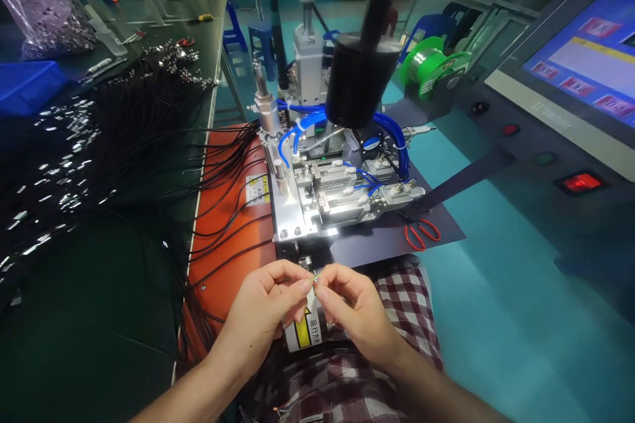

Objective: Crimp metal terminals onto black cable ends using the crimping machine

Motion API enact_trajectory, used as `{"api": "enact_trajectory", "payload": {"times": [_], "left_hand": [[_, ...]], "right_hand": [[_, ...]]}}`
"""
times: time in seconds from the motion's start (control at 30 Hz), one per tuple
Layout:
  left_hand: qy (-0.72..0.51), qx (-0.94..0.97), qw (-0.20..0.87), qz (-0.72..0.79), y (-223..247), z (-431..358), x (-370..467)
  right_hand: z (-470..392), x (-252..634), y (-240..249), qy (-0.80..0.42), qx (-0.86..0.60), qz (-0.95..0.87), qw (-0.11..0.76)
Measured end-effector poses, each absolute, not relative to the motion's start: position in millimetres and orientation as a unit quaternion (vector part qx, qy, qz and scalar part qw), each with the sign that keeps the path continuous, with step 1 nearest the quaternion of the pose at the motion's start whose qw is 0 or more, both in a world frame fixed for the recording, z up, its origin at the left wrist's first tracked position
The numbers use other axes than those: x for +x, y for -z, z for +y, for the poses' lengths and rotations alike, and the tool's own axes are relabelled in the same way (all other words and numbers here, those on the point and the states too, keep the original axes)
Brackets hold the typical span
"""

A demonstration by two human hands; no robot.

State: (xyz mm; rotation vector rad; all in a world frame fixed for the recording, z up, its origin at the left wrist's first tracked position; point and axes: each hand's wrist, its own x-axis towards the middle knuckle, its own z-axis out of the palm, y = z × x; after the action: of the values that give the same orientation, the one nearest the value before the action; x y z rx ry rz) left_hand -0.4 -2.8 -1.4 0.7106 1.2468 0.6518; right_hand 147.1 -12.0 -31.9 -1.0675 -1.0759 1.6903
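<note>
Just in front of the machine, my left hand (278, 294) and my right hand (352, 304) meet, thumb and forefinger pinched on each. Between the fingertips show thin coloured wires (315, 279), with greenish and reddish bits; most of them is covered by the fingers. Right behind the fingertips is the near end of a metal cable-processing machine (292, 211). Black cables (233, 238) run into its left side over an orange base (223, 205). Below the hands is a yellow and white label (302, 332).
Red-handled scissors (421, 234) lie on the dark plate at right. A dark table (74, 310) on the left bears a large heap of black cables (133, 92). A black nozzle (364, 79) hangs over the machine. A screen (590, 46) and a green spool (429, 66) stand at right.
</note>
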Motion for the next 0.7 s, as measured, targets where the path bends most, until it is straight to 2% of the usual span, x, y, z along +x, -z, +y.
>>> {"api": "enact_trajectory", "payload": {"times": [0.17, 0.7], "left_hand": [[-0.293, 0.326, 0.677, 0.591, 3.2, -4.1, 0.5], [-0.285, 0.346, 0.677, 0.584, -9.1, -1.6, 1.9]], "right_hand": [[-14.1, 145.3, 31.3, -0.645, -0.458, -0.442, 0.423], [-5.2, 151.8, 37.9, -0.734, -0.399, -0.340, 0.432]]}}
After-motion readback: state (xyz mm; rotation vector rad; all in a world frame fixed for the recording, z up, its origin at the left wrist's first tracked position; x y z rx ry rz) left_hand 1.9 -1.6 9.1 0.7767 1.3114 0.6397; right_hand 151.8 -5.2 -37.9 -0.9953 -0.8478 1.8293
